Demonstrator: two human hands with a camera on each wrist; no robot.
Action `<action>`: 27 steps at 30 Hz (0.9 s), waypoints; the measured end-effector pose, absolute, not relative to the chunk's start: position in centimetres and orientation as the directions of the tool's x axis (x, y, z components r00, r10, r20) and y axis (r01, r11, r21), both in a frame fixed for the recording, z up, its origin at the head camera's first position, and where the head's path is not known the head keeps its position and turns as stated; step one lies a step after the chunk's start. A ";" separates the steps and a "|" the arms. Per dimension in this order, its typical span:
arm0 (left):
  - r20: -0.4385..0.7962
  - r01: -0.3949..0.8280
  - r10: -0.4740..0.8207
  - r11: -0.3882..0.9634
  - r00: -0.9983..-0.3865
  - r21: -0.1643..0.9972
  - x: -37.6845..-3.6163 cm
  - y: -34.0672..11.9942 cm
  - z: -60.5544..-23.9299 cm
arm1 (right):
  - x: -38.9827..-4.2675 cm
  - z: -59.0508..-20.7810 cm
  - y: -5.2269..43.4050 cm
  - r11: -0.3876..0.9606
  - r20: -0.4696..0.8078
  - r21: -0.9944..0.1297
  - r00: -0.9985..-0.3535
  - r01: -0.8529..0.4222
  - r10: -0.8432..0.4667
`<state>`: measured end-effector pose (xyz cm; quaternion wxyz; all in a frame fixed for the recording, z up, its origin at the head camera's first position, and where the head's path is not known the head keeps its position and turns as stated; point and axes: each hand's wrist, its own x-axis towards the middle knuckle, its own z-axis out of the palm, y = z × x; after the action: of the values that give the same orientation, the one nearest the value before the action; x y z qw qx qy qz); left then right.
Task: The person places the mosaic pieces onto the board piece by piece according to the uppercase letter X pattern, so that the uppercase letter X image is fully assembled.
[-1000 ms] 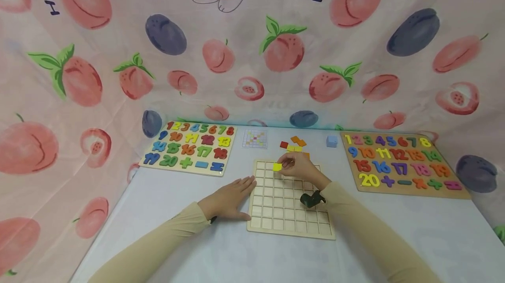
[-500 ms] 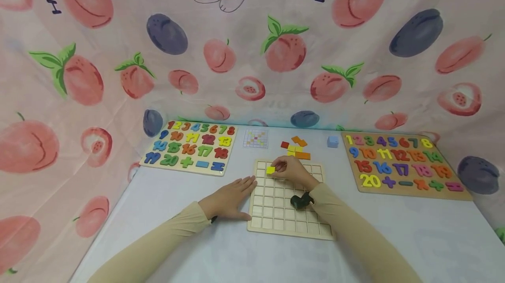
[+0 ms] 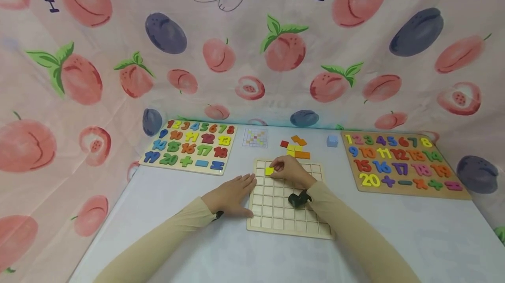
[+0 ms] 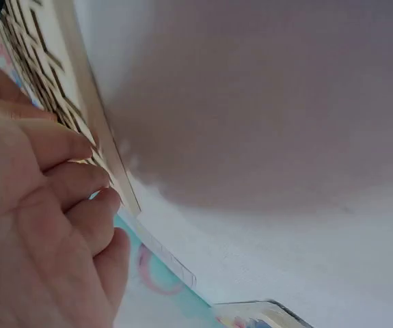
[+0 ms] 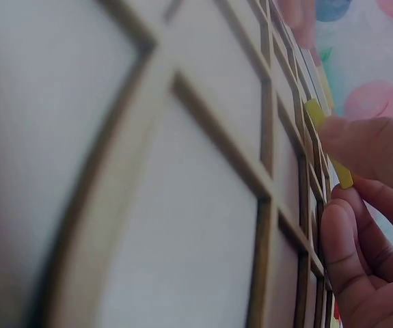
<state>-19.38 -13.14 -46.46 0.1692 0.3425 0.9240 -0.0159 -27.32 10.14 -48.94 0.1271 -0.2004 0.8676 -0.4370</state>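
Note:
A wooden grid board (image 3: 278, 211) with square recesses lies flat on the white table. My right hand (image 3: 291, 171) pinches a yellow square tile (image 3: 269, 171) over the board's far row, near the left corner. In the right wrist view the yellow tile (image 5: 345, 175) stands tilted against the grid's ridges, between thumb and fingers. My left hand (image 3: 232, 195) rests against the board's left edge, fingers straight, thumb spread toward the near corner. In the left wrist view the left hand's (image 4: 39, 225) fingertips touch the board's rim (image 4: 90, 109).
Behind the board lie yellow tiles (image 3: 293, 148), a red tile (image 3: 284, 144) and orange pieces (image 3: 302, 155). A patterned card (image 3: 254, 138) and a light blue cube (image 3: 332, 141) lie at the back. Number puzzle boards stand left (image 3: 197, 171) and right (image 3: 412, 190).
My right hand has moved left and slightly down with the yellow tile, from above the board to its far row. The left hand stays at the board's left edge, almost unmoved.

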 end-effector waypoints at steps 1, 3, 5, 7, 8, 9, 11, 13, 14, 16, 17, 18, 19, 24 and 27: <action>-0.320 0.629 0.621 0.772 -0.715 0.092 -19.5 -13.0 -46.3 | -27.4 -48.9 10.1 0.541 -0.042 -0.806 -0.887 -0.242 -0.460; -0.308 0.614 0.611 0.783 -0.729 0.100 -19.7 -12.8 -46.1 | -27.6 -49.0 10.1 0.545 -0.040 -0.800 -0.885 -0.250 -0.464; -0.301 0.603 0.603 0.791 -0.739 0.102 -19.8 -12.8 -46.2 | -27.7 -49.0 10.1 0.551 -0.041 -0.794 -0.882 -0.257 -0.470; -0.292 0.601 0.603 0.792 -0.742 0.110 -19.8 -12.8 -46.5 | -27.8 -49.0 10.1 0.555 -0.049 -0.792 -0.880 -0.254 -0.473; -0.287 0.601 0.605 0.791 -0.743 0.113 -19.9 -12.8 -46.6 | -27.7 -48.9 10.1 0.557 -0.053 -0.791 -0.879 -0.252 -0.473; -0.284 0.602 0.607 0.790 -0.743 0.114 -19.9 -12.8 -46.7 | -27.7 -48.9 10.1 0.557 -0.055 -0.791 -0.879 -0.251 -0.474; -0.275 0.609 0.612 0.786 -0.741 0.108 -19.8 -12.8 -47.0 | -27.5 -48.8 10.2 0.559 -0.057 -0.790 -0.877 -0.253 -0.478; -0.272 0.615 0.615 0.783 -0.740 0.095 -19.9 -12.9 -47.2 | -27.5 -48.8 10.3 0.563 -0.058 -0.786 -0.876 -0.256 -0.479; -0.272 0.617 0.615 0.782 -0.740 0.089 -19.9 -12.9 -47.2 | -27.5 -48.8 10.3 0.568 -0.057 -0.780 -0.875 -0.261 -0.481; -0.272 0.624 0.620 0.777 -0.736 0.082 -20.0 -13.0 -47.4 | -27.5 -48.9 10.3 0.575 -0.053 -0.771 -0.873 -0.272 -0.484; -0.274 0.626 0.621 0.776 -0.734 0.080 -20.0 -13.0 -47.5 | -27.6 -49.0 10.3 0.581 -0.052 -0.766 -0.874 -0.275 -0.483; -0.277 0.628 0.621 0.775 -0.733 0.077 -20.1 -13.0 -47.6 | -27.6 -49.0 10.4 0.583 -0.046 -0.760 -0.872 -0.285 -0.487; -0.280 0.629 0.621 0.774 -0.732 0.074 -20.1 -12.9 -47.7 | -27.6 -49.1 10.4 0.586 -0.043 -0.757 -0.872 -0.290 -0.487; -0.291 0.634 0.620 0.771 -0.729 0.056 -20.2 -12.9 -47.8 | -27.7 -49.0 10.4 0.587 -0.032 -0.750 -0.869 -0.305 -0.494; -0.300 0.636 0.619 0.770 -0.726 0.049 -20.2 -12.8 -47.7 | -27.7 -49.0 10.3 0.588 -0.034 -0.749 -0.870 -0.304 -0.493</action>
<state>-20.24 -12.79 -47.69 0.1510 0.3380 0.9285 -0.0287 -27.67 10.30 -49.02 0.1197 -0.2256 0.8830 -0.3937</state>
